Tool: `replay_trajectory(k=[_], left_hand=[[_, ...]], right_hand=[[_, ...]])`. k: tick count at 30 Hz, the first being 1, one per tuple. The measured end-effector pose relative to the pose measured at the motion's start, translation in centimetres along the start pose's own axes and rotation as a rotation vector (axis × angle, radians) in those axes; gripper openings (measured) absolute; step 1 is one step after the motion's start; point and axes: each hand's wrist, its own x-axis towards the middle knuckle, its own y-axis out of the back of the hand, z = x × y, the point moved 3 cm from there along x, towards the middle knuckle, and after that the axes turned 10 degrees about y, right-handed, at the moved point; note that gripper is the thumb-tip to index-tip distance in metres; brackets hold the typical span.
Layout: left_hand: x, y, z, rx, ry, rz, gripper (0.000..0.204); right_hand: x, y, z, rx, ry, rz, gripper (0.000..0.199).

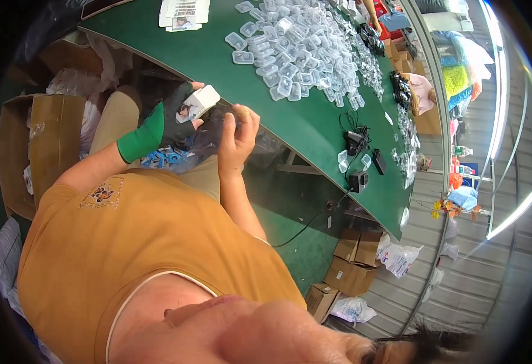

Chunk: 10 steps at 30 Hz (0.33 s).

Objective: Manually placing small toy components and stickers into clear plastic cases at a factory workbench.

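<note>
My left hand [173,115], in a black and green glove with bare fingertips, is closed around a small white box [204,100] with a picture on its side. The box is tilted, just off the near edge of the green table [302,127]. Close to its right, my bare right hand [239,136] is raised with fingers bent and apart. I see nothing held in it. Below the left hand, several small blue and white items [167,158] lie in clear plastic, partly hidden by the arm and leg.
A large heap of clear plastic cases [296,54] covers the table's far middle. White printed cards or boxes [182,13] are stacked at the far left. Black devices with cables [355,142] lie to the right. Cardboard boxes stand at left [53,130] and lower right [351,270].
</note>
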Motion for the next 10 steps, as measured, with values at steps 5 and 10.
replay_trajectory(k=[5,10], left_hand=[[-0.4,0.1,-1.2,-0.024,0.192,-0.163,0.065],[-1.3,0.6,-0.8,0.078,0.115,-0.189,0.059]], right_hand=[[-1.5,-2.3,-1.0,-0.096,0.093,-0.286,0.029],[-2.7,-1.3,2.7,0.489,-0.343,-0.214,0.031]])
